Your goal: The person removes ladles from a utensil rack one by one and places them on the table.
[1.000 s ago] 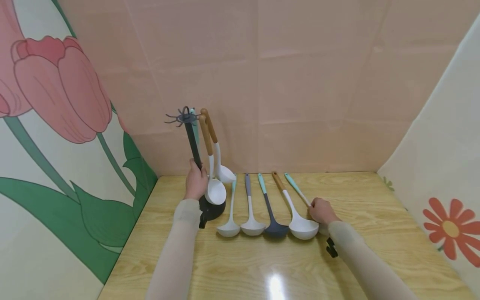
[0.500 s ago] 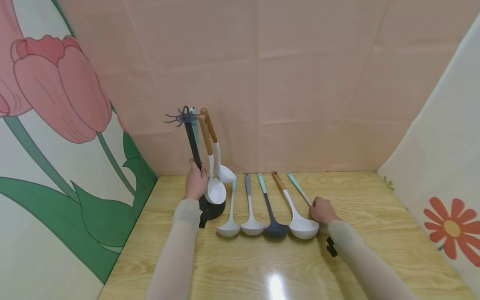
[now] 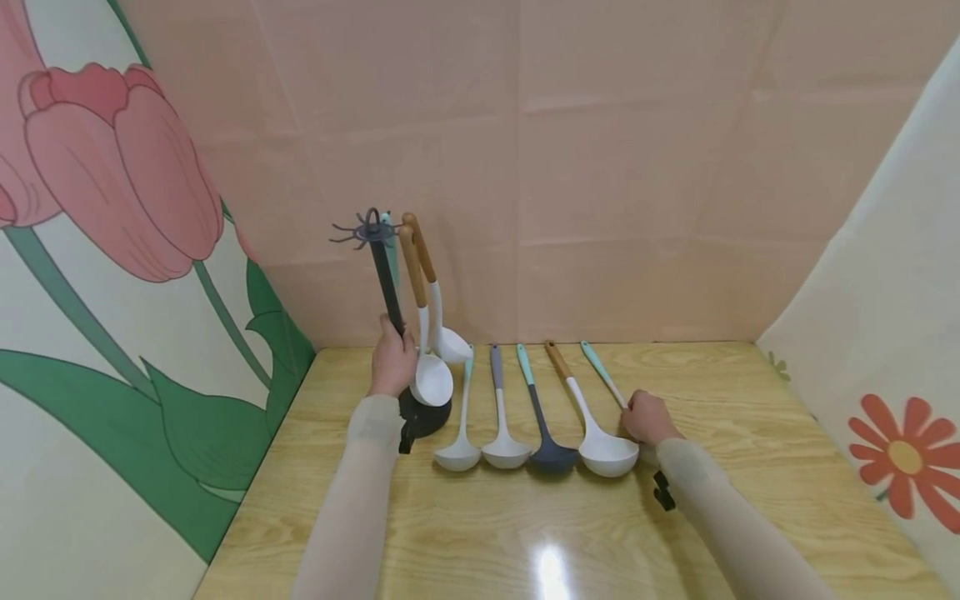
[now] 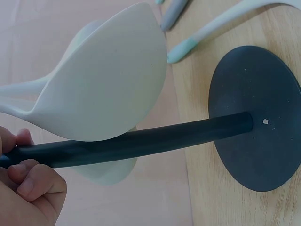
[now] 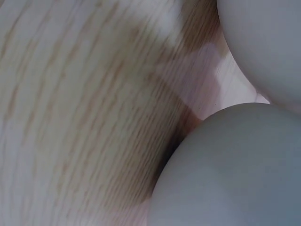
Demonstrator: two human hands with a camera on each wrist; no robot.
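Note:
My left hand (image 3: 392,360) grips the dark post (image 4: 188,134) of a rotating-style utensil stand with hooks (image 3: 372,231) at its top. Several ladles hang from it; two have brown handles and white bowls (image 3: 432,382). The stand's round black base (image 4: 254,160) rests on the table. Over on the right, my right hand (image 3: 649,417) holds a ladle with a mint handle (image 3: 596,362) by its pale shaft. That ladle's bowl is mostly hidden by the hand and sleeve in the head view. Up close in the right wrist view are two pale rounded bowls (image 5: 235,169), touching or nearly so.
Left of the held ladle, several ladles lie in a row: a large white one (image 3: 607,456) with a brown handle, a dark one (image 3: 553,457), a grey-handled one (image 3: 506,453) and a mint-handled one (image 3: 457,456). A pink backdrop (image 3: 637,250) stands behind the wooden table (image 3: 465,533).
The handle end of the ladle in my right hand has swung slightly to the right, away from the brown-handled one. My left hand keeps its grip on the post.

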